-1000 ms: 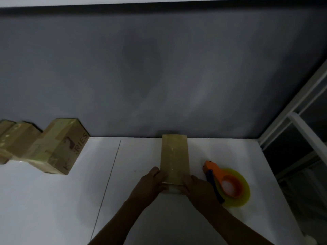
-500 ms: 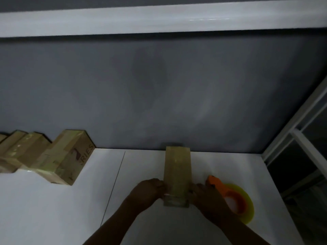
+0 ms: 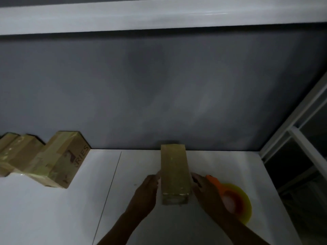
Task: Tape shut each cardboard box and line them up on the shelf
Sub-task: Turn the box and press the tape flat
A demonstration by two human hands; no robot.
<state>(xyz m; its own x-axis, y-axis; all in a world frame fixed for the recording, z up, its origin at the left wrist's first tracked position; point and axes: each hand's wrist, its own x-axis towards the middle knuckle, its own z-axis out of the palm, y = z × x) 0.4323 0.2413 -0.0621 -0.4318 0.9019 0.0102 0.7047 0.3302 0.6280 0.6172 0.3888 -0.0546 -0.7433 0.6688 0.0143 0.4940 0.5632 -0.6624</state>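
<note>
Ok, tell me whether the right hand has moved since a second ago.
Yes. The right hand slid rightward, off the near end of the box to its right side; the box stays against the wall.

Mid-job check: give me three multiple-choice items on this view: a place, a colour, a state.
1. Where does the plastic tape dispenser lie relative to the narrow tan cardboard box? A left; B right; C on top.
2. What colour is the dispenser's handle? A blue; B orange; C black.
3. How do the left hand and right hand meet the box? A both on its top; B neither touches; C one against each side.
Key: 1 B, it lies beyond the right hand; 2 B, the handle shows orange; 3 C, a hand flanks each long side.
</note>
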